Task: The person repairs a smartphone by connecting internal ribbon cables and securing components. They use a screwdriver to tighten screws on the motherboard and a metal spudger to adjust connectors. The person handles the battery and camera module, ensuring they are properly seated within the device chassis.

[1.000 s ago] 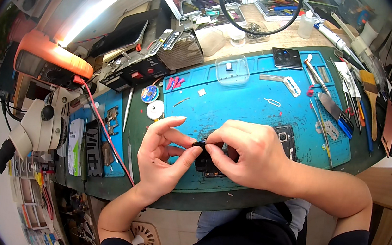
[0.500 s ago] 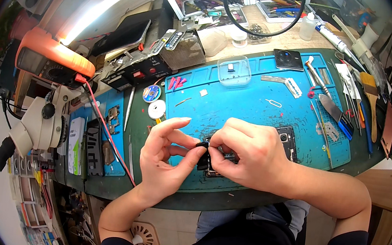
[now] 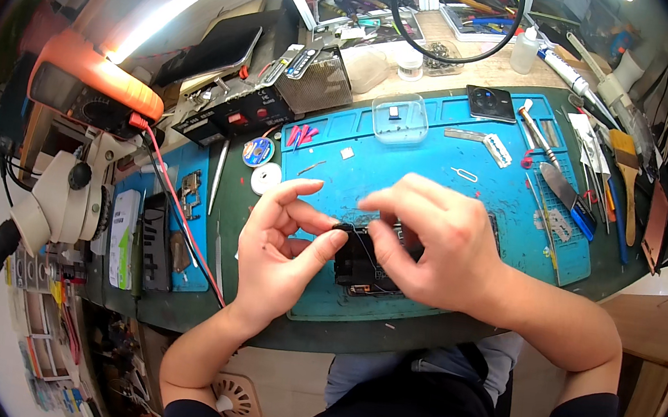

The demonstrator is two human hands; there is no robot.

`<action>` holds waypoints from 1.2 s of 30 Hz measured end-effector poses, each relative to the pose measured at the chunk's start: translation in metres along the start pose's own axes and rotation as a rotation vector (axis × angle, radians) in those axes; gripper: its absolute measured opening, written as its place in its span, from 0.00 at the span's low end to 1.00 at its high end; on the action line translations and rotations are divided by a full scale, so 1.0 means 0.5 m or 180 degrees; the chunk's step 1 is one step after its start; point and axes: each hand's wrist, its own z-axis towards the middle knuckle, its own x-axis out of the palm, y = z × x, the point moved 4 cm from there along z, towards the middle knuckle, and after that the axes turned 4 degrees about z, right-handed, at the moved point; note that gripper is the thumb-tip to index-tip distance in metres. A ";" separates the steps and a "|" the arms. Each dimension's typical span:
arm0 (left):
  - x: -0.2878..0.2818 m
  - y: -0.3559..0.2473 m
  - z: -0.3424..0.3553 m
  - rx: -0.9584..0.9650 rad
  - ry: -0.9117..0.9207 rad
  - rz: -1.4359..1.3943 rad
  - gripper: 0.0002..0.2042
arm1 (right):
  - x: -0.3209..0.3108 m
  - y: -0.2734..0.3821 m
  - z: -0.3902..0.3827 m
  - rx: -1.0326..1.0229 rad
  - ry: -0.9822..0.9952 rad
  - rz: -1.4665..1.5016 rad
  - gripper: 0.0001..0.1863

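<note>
Both hands over the near edge of the blue mat (image 3: 438, 159) on the surface: left hand (image 3: 283, 256) pinching a small black part (image 3: 342, 228) thumb-to-finger, right hand (image 3: 429, 244) curled with fingertips pressed on the dark opened phone (image 3: 360, 271) lying flat beneath, microscope (image 3: 63, 198) well off left.

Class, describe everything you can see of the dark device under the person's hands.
The dark device is a flat, black, rectangular piece, apparently an opened phone. It lies flat on the blue mat near its front edge. The right hand covers its right side; the left hand pinches a small black part at its upper left corner.
</note>
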 end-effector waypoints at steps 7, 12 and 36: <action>0.016 0.029 0.018 -0.0838 0.0126 -0.0660 0.23 | -0.004 0.015 -0.001 -0.0303 0.0983 -0.0275 0.32; 0.010 0.035 0.025 -0.1079 0.0244 -0.0621 0.23 | -0.023 0.029 -0.005 -0.0332 0.1311 -0.0506 0.34; -0.011 0.046 0.024 -0.1353 0.0549 -0.0753 0.25 | 0.004 0.017 -0.028 0.1572 0.1041 0.0372 0.21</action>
